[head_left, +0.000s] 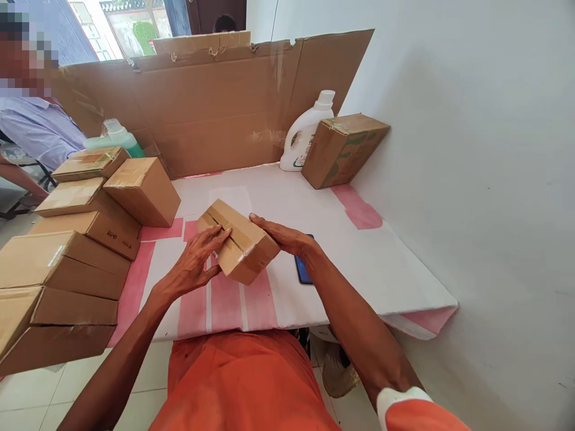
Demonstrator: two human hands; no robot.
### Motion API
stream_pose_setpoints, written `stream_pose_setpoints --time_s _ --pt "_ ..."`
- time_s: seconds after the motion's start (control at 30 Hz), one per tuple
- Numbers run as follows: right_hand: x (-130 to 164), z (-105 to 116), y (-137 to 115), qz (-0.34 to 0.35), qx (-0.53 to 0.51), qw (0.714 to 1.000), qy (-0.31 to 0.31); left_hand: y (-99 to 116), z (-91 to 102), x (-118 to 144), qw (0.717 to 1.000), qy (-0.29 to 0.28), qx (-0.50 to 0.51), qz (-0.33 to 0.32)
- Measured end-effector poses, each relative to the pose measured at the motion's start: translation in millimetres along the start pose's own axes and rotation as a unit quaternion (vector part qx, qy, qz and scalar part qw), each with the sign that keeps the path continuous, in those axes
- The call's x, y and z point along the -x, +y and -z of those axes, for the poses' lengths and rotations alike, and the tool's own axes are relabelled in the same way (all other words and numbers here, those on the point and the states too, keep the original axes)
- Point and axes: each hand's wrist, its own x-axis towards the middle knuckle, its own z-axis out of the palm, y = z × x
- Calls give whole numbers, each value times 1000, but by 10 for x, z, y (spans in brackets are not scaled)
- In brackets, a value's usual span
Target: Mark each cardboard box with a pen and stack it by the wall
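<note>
A small cardboard box [245, 242] sits tilted between my two hands over the middle of the table. Its top flaps meet at a narrow dark seam, and clear tape shows on the end toward me. My left hand [200, 257] grips the left side, fingertips on top by the seam and thumb low on the near side. Along the right side rests my right hand [285, 236], fingers stretched over the far edge and palm against the box. Whether the box's underside touches the table is hidden. Partly under my right wrist lies a phone [304, 269] with a blue screen.
Several cardboard boxes [96, 263] line the table's left side. A white jug [309, 129] and a larger box [344, 149] stand at the back right by the wall. An upright cardboard sheet [215, 114] closes off the back. A person [36, 126] is at the far left.
</note>
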Motion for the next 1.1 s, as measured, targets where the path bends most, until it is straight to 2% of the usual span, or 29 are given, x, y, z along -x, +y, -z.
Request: stream_pose_setpoints --time_s 0.1,0.23,0.37,0.47,0.57,0.63,0.67,0.8,0.93,1.0,1.1 --pt "63 -42 -146 -19 -5 999 -36 -10 -52 -1 999 31 32 19" --pt "233 -128 -160 69 -30 997 -14 30 -28 -8 992 104 67 31" --pt "352 -236 -158 145 7 989 -14 158 106 -3 983 138 112 52" --pt "375 -361 -179 183 84 979 24 279 160 -4 971 179 130 94" --pt "367 -501 -175 191 178 959 112 391 135 -20 962 210 130 120" --pt "351 -569 -162 188 191 952 148 447 100 -38 960 210 136 125" --pt "339 -589 -157 186 178 955 147 467 83 -48 960 207 143 126" --pt "289 -598 -167 167 93 976 108 475 49 -84 958 201 160 126" --pt "249 -619 -146 163 -1 984 76 413 28 -151 935 252 215 129" --pt "239 -652 -97 159 -28 985 64 384 1 -205 921 226 290 133" --pt "239 -692 -27 133 -39 987 76 367 -65 -281 896 146 396 138"
